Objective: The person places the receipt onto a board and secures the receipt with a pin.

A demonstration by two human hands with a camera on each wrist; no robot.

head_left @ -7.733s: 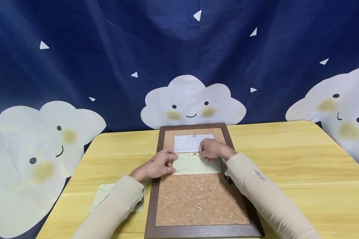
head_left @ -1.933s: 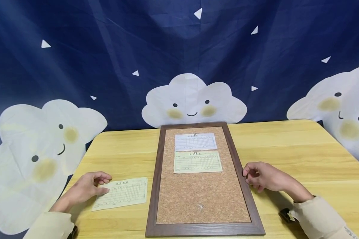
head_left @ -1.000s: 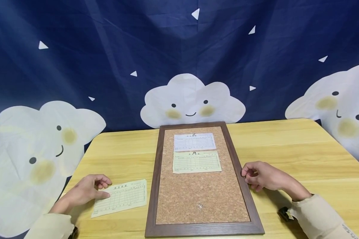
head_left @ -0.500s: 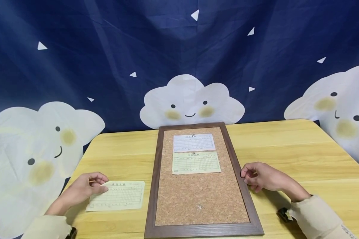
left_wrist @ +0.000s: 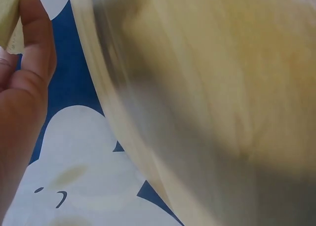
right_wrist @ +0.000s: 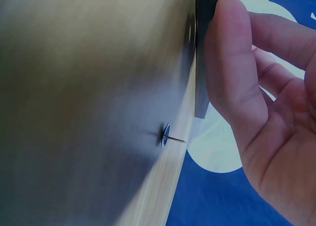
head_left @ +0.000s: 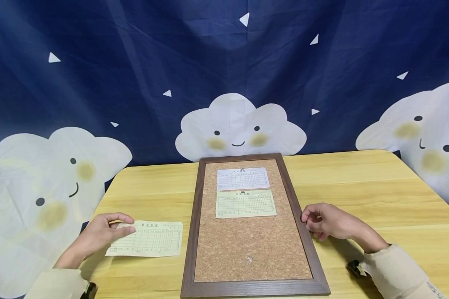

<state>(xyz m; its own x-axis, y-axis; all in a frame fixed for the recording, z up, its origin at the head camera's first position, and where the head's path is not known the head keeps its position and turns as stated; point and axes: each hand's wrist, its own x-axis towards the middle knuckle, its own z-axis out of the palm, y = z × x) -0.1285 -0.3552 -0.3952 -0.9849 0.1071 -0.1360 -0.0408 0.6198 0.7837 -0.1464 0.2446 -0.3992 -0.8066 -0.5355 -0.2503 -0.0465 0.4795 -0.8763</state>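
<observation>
My left hand [head_left: 104,232] pinches the upper left of a pale yellow printed form slip [head_left: 157,241] between thumb and fingers, over the table left of the board. In the left wrist view only a corner of the slip [left_wrist: 7,18] shows. My right hand [head_left: 333,220] rests with loosely curled fingers at the right edge of the framed corkboard [head_left: 224,249]; in the right wrist view its thumb lies against the dark frame [right_wrist: 201,102]. A thumbtack [right_wrist: 170,137] lies point up on the table below that hand. A white slip [head_left: 243,179] and a yellow slip [head_left: 245,205] hang on the cork, each tacked at its top.
A small whitish patch [head_left: 249,259] shows on the lower cork. The board lies on a wooden table [head_left: 359,187], its far end near a blue cloud-print curtain [head_left: 149,83].
Since the earliest frame, both hands have left the tacked yellow slip. My left hand now holds the loose slip and has lifted and shifted it slightly. My right hand has moved to the board's edge.
</observation>
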